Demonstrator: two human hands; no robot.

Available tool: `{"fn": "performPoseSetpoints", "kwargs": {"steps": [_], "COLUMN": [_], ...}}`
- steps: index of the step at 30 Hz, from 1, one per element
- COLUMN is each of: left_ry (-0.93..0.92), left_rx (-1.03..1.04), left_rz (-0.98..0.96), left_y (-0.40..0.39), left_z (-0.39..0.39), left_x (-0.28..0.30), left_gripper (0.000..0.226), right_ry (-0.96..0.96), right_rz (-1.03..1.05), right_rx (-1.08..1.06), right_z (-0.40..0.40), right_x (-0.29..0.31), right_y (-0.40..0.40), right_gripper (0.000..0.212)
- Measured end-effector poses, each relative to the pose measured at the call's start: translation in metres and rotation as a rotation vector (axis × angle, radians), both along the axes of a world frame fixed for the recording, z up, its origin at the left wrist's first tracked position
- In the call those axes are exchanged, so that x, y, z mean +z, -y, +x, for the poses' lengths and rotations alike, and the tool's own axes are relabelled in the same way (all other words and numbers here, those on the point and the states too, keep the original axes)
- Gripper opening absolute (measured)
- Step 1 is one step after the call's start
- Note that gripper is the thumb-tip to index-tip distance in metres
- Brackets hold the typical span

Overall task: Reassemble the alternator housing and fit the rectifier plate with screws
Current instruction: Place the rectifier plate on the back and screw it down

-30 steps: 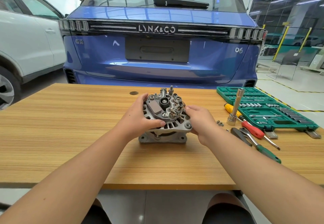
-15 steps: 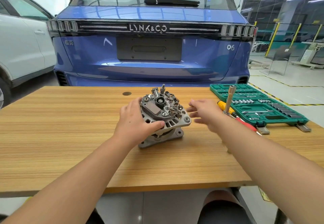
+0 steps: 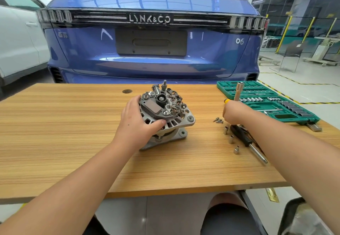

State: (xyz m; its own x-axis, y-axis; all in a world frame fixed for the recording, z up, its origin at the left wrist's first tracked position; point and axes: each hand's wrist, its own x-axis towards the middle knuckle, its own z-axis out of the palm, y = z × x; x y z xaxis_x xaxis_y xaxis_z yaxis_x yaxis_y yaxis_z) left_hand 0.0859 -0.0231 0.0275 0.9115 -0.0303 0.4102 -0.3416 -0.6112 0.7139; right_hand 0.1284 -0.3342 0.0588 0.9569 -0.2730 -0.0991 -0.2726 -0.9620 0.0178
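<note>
The grey alternator (image 3: 166,122) sits tilted on the wooden table (image 3: 73,133), its rear end up, showing the regulator block and the rectifier plate (image 3: 175,104) with copper leads. My left hand (image 3: 138,122) grips the housing's left side, thumb across the front vents. Off to the right, my right hand (image 3: 233,113) is lowered next to a small pile of screws (image 3: 218,120). It covers the foot of an upright silver socket driver (image 3: 239,90). Its fingers are hidden, so whether it holds anything is unclear.
A green socket case (image 3: 221,86) lies open at the table's right rear. A yellow handle tip (image 3: 227,100), a black-handled screwdriver (image 3: 244,139) and three loose sockets (image 3: 231,139) lie near my right forearm. A blue car (image 3: 150,51) stands just behind the table, a white car (image 3: 18,41) to the left.
My right hand let go of the alternator and moved right to the screws and tools. The alternator, held by my left hand alone, has tipped up on one side.
</note>
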Motion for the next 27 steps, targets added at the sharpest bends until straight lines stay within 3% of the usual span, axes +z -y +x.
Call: {"fn": "performPoseSetpoints", "kwargs": {"steps": [15,19,27], "left_ry": [0.006,0.015,0.022], "left_rx": [-0.016,-0.023,-0.018], "left_rz": [-0.031,-0.039,-0.044], "left_y": [-0.001,-0.001,-0.002], "left_z": [0.001,0.002,0.002], "left_x": [-0.001,-0.002,-0.001], "left_gripper": [0.099,0.095,0.096], "right_ry": [-0.041,0.057,0.025], "right_rz": [-0.014,0.0,-0.02], "right_rx": [0.054,0.029,-0.012], "right_z": [0.012,0.018,0.027], "right_x": [-0.016,-0.022,-0.03], "right_y": [-0.002,0.005,0.004], "right_gripper": [0.039,0.034,0.026]}}
